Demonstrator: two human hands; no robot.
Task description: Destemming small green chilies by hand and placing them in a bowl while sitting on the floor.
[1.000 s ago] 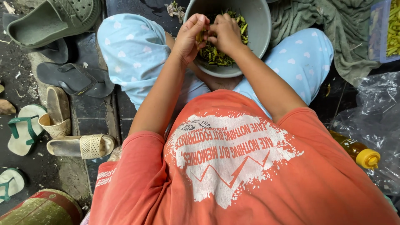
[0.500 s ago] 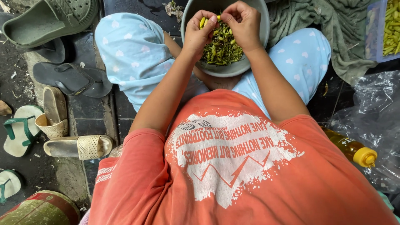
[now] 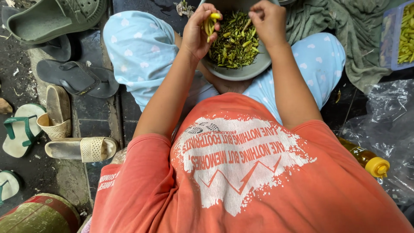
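Clear plastic bag [image 3: 384, 125] lower right; yellow-capped bottle [image 3: 364, 159] beside it.

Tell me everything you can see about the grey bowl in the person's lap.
The grey bowl is round, smooth and matt, perhaps plastic or metal. It sits upright between the knees on the light blue trousers, its far rim cut off by the frame. It holds a heap of green and yellow chili pieces. The left hand holds a few yellow chilies above it; the right hand hovers over its right side.
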